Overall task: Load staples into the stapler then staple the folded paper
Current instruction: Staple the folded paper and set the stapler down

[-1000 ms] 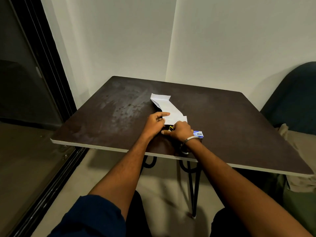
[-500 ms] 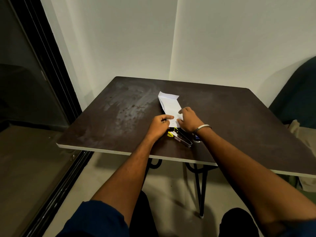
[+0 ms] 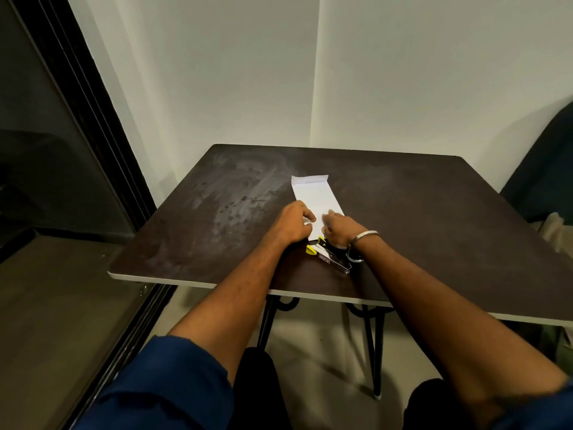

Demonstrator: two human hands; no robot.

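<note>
A white folded paper (image 3: 312, 193) lies lengthwise on the dark table (image 3: 434, 218), its far end flap slightly raised. My left hand (image 3: 291, 226) pinches the paper's near left edge. My right hand (image 3: 339, 226), with a metal bracelet on the wrist, presses curled fingers onto the near right part of the paper. A black and yellow stapler (image 3: 328, 257) lies on the table just below my hands, partly under my right wrist. Neither hand touches it. I see no staple box.
The table stands in a room corner with white walls (image 3: 403, 72) behind it. A dark sliding door frame (image 3: 93, 119) runs along the left. A dark green chair (image 3: 548, 175) stands at the right. The near table edge (image 3: 217, 285) is close to my forearms.
My right hand has left the stapler and moved up onto the paper. The paper has turned from slanted to straight. The stapler now lies uncovered on the table.
</note>
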